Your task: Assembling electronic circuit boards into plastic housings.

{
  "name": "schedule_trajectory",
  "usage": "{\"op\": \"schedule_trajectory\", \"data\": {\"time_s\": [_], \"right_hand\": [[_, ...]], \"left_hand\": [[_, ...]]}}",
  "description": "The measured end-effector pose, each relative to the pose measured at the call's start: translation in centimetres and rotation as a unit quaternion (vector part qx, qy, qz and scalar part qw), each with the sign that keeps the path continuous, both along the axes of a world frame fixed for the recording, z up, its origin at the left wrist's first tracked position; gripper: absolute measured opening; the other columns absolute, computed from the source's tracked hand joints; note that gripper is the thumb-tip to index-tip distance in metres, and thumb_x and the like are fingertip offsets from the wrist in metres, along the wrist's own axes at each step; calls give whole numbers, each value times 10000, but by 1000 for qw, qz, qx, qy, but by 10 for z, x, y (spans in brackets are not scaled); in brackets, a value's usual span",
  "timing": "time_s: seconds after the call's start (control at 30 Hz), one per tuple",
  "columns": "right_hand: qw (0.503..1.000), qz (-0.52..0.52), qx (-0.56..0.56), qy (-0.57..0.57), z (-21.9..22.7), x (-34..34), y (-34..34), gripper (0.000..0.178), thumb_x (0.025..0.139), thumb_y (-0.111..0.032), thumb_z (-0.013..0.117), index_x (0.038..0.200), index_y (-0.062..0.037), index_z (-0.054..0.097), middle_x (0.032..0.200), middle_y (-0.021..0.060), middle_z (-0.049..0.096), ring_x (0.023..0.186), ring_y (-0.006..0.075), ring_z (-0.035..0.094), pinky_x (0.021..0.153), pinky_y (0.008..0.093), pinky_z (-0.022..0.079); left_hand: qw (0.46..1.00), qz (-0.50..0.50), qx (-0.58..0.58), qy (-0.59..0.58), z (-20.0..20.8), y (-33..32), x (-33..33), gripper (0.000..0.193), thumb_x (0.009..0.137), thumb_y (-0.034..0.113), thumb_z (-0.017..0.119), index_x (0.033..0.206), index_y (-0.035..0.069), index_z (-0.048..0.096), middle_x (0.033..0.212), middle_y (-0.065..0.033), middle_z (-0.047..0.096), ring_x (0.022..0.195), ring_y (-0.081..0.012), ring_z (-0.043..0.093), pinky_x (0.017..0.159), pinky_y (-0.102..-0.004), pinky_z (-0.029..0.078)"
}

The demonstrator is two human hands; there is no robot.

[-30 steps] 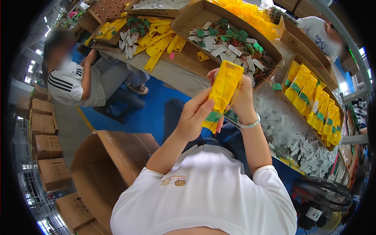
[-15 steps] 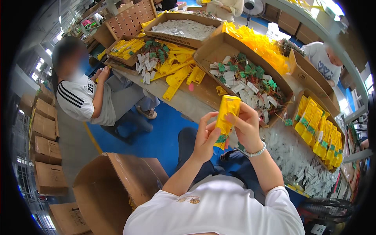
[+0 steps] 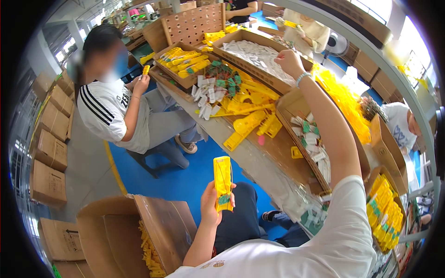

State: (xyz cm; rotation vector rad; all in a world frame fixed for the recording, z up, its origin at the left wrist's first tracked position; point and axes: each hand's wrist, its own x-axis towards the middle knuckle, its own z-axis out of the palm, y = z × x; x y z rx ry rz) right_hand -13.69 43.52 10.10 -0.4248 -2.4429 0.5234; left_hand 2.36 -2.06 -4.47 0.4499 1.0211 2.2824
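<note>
My left hand (image 3: 211, 204) grips a long yellow plastic housing (image 3: 222, 178), held upright above my lap. Near its lower end sits a green circuit board (image 3: 224, 199), and a thin dark wire runs along the housing. My right arm stretches far across the bench. At its end my right hand (image 3: 291, 64), with a beaded bracelet at the wrist, hovers over a shallow carton (image 3: 241, 54) of small white plastic pieces (image 3: 252, 52). Its fingers are curled closed; whatever is between them is hidden.
A carton (image 3: 301, 160) of white pieces and wired green boards lies under my right arm. Yellow housings (image 3: 248, 123) cover the bench, and more fill a box (image 3: 384, 217) at right. A co-worker (image 3: 111, 106) sits at left. An open carton (image 3: 111, 236) stands beside me.
My right hand has let go of the yellow housing and reached forward to the carton of white pieces. My left hand keeps the housing, now lower and further left. The view has shifted.
</note>
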Motion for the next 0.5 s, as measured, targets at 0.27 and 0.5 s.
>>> {"op": "schedule_trajectory", "data": {"time_s": [0.27,0.5], "right_hand": [[975,-131,-113,-139,-41,-87,38,328,651,-272,764,840,-9,707,867,182,699,813,292,687,763,365,545],[987,-111,-113,2,-39,-70,52,258,627,-266,749,754,-44,723,722,114,692,718,223,680,713,345,533]], "left_hand": [[996,85,-9,-39,-7,-23,-36,406,981,383,455,1264,92,453,1043,-180,600,691,-243,634,567,-341,533],[986,37,125,-102,12,-16,-42,403,984,360,441,1300,110,441,1029,-153,574,695,-249,635,537,-362,554]]}}
